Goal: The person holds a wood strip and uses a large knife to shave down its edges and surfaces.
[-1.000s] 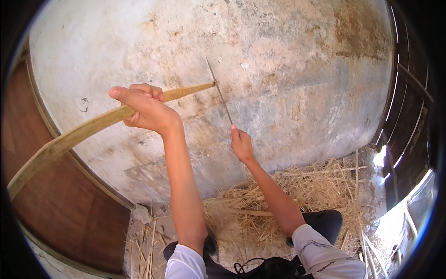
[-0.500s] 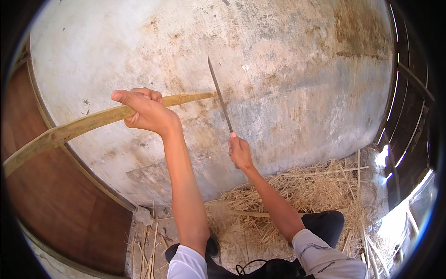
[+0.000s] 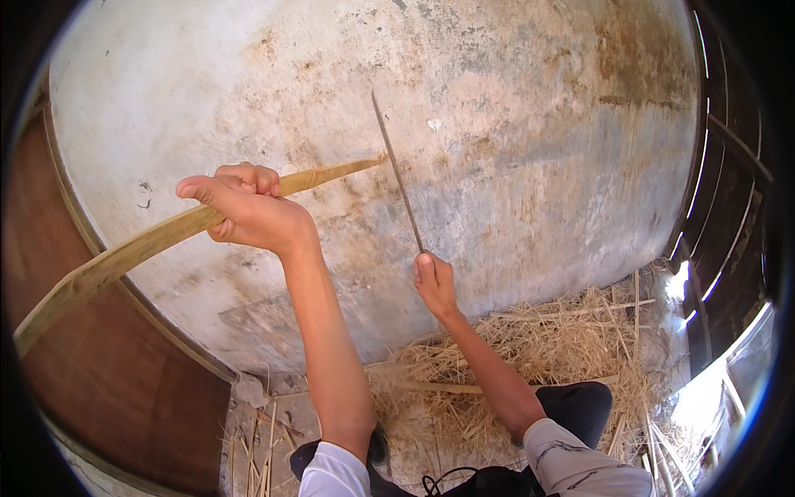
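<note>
Bamboo strip (image 3: 149,244) is gripped tight in the left hand (image 3: 248,211), its tip meeting the long knife blade (image 3: 397,174) that the right hand (image 3: 435,282) clutches just below, straw (image 3: 538,348) underneath.

No packages, labels, signs or screens are showing anywhere in view. Nothing printed is appearing on the wall, the floor or the wooden panel.

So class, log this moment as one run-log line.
left hand: grips bamboo strip | right hand: holds knife, blade at strip's tip | below: straw shavings
</note>
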A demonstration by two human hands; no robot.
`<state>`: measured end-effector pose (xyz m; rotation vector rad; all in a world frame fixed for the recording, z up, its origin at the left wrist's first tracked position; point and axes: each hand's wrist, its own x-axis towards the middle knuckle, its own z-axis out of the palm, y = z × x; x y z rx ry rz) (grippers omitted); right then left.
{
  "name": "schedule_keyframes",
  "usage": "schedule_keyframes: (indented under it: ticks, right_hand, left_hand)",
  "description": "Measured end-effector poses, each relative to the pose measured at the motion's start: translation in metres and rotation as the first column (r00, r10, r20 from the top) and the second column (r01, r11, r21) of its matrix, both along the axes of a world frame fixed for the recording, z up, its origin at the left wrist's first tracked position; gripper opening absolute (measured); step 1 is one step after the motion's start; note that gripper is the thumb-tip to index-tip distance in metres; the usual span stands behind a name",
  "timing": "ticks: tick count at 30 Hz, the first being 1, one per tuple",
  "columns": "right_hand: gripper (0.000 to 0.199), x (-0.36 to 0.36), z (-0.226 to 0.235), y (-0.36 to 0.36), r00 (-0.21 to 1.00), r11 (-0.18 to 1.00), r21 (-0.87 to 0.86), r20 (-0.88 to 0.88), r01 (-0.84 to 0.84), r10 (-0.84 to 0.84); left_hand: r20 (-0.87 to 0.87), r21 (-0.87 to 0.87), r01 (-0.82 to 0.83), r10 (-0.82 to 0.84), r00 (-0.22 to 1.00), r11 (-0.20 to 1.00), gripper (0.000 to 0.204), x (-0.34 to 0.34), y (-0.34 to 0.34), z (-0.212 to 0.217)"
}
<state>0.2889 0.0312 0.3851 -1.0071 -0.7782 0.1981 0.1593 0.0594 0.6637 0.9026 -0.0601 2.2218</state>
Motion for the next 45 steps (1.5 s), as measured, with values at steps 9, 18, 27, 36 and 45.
schedule_keyframes:
  ticks: [9,18,27,36,45]
  right_hand:
    - [0.053,0.016,-0.016,0.024,0.992,0.976,-0.214,-0.128,-0.031,0.003]
    - [0.055,0.022,-0.042,0.034,0.983,0.971,-0.166,0.096,0.173,-0.159]
    - [0.062,0.024,-0.034,0.022,0.976,0.954,-0.234,0.152,0.189,-0.156]
    - [0.058,0.030,0.014,-0.029,0.506,0.627,0.235,-0.416,-0.742,0.755]
    - [0.053,0.008,0.019,-0.035,0.997,0.986,0.144,-0.006,0.082,-0.082]
  left_hand:
    - [0.006,-0.103,-0.022,0.023,1.000,0.994,0.071,-0.004,0.012,-0.006]
    - [0.064,-0.172,0.007,0.004,0.998,0.985,0.072,-0.002,0.021,-0.005]
    - [0.036,-0.058,0.089,-0.087,0.996,0.994,0.068,-0.009,0.022,-0.005]
    - [-0.223,0.400,0.254,-0.175,0.959,0.881,0.063,0.007,-0.021,0.002]
    - [-0.174,0.408,0.243,-0.186,0.967,0.880,0.060,0.010,-0.012,-0.009]
